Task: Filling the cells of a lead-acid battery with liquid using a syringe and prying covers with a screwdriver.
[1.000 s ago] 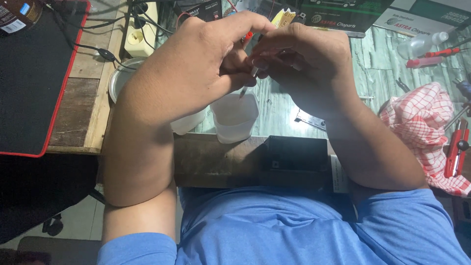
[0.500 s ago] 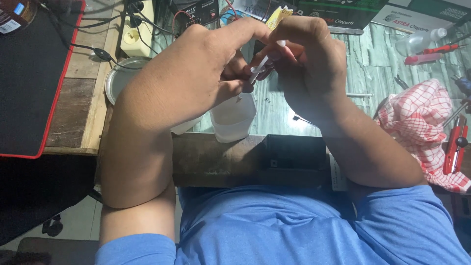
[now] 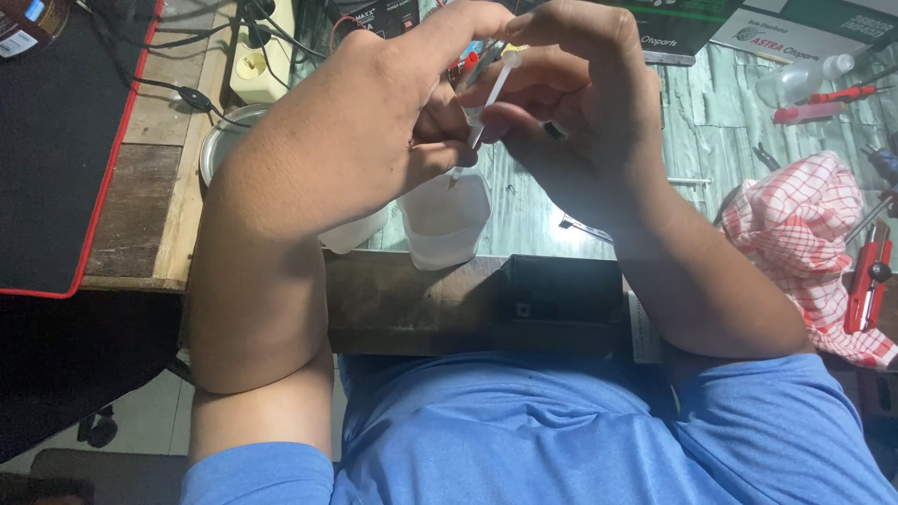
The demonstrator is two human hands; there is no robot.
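My left hand (image 3: 374, 122) and my right hand (image 3: 589, 103) meet above the desk, and both pinch a small clear syringe (image 3: 488, 101). The syringe is tilted, with its white plunger end up to the right and its thin tip down to the left. The tip hangs just above a translucent plastic cup (image 3: 444, 224) that stands at the desk's near edge. A second pale cup (image 3: 355, 234) is partly hidden under my left forearm. What else my right fingers hold is hidden.
A metal bowl (image 3: 223, 140) sits left of the cups, with a black red-edged mat (image 3: 56, 140) beyond it. A power strip (image 3: 257, 56) with cables lies at the back. A red-checked cloth (image 3: 804, 224), red-handled tools (image 3: 870, 276) and a small plastic bottle (image 3: 795, 82) lie at the right. A dark box (image 3: 561, 290) sits near my body.
The syringe has come out from between my fingers and now shows more fully, tip down over the cup. Both hands have shifted slightly up and away.
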